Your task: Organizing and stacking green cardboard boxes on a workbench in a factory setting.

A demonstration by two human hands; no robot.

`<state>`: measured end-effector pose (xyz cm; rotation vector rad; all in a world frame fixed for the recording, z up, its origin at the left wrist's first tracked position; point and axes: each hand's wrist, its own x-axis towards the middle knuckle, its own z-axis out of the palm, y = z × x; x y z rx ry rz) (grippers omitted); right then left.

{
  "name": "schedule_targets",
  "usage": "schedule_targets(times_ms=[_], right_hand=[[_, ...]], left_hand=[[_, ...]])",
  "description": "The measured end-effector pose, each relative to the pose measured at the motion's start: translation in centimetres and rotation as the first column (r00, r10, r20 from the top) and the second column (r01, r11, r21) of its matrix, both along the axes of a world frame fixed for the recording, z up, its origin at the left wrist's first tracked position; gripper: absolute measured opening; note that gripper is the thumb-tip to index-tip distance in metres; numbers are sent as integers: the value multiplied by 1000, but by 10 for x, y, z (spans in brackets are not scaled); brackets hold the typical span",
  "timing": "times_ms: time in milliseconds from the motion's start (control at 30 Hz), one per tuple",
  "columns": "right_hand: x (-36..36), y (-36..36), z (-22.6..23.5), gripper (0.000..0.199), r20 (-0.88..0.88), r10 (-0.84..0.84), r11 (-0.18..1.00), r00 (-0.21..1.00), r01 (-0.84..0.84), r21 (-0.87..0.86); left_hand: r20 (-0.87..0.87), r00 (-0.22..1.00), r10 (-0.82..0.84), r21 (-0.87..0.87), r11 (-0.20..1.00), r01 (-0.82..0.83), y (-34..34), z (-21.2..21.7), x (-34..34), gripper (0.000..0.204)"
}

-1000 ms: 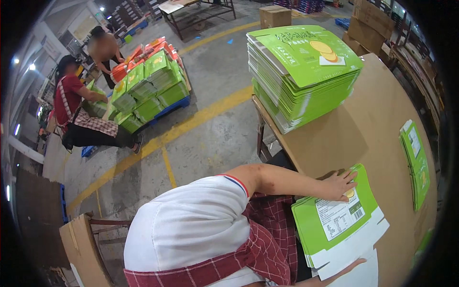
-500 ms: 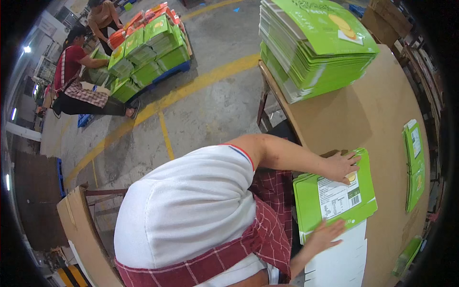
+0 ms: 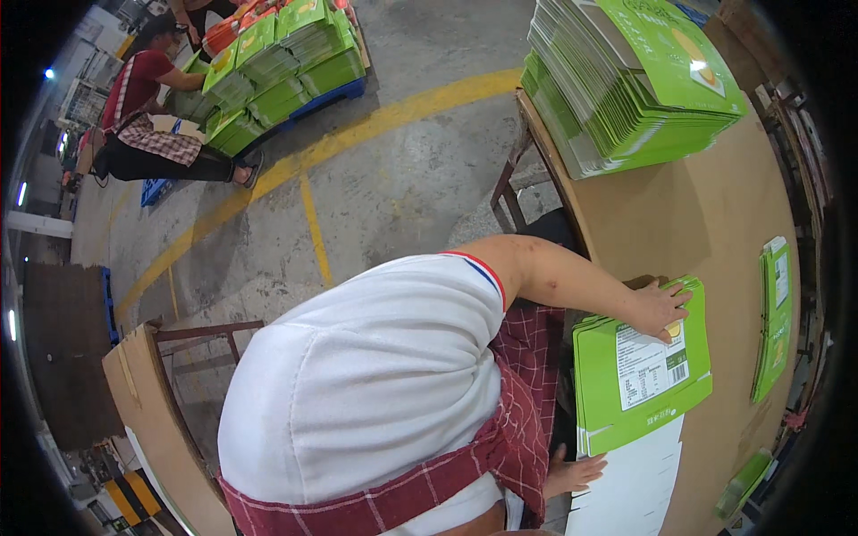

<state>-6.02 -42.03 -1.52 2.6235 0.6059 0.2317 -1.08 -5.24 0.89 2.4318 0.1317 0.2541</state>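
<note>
A neat pile of green printed cardboard box blanks [image 3: 594, 375] lies at the near edge of the brown work table, a white label panel on its top one. My left hand [image 3: 660, 311] rests flat on the far part of that pile, fingers spread. Close to the pile's lower corner is my right hand [image 3: 576, 473], its fingers stretched out and holding nothing, by the edge of white cardboard sheets [image 3: 630, 487]. These white sheets have slits along one side and lie partly under the green pile.
A tall stack of green blanks [image 3: 617, 116] stands at the table's [image 3: 715, 205] far end. Thinner green bundles [image 3: 774, 322] lie along its right side. Beyond a yellow floor line [image 3: 375, 129], a co-worker [image 3: 147, 98] handles green packs [image 3: 277, 71] on a blue pallet.
My right hand has drawn back from the green pile's lower edge toward my body. My left hand stays on the pile. The whole view has shifted slightly.
</note>
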Motion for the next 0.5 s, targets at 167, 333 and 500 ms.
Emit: schedule_targets(times_ms=[167, 333, 500], right_hand=[[22, -10, -17, 54, 214, 37, 935, 976, -110, 337], [47, -38, 21, 36, 100, -77, 812, 992, 4, 584], [61, -30, 62, 57, -252, -57, 339, 966, 256, 905]], left_hand=[[15, 1000, 2, 0, 1000, -2, 1, -1, 1, 69], [20, 1000, 2, -7, 1000, -2, 2, -2, 3, 69], [11, 1000, 9, -7, 1000, -8, 1, -4, 6, 69]])
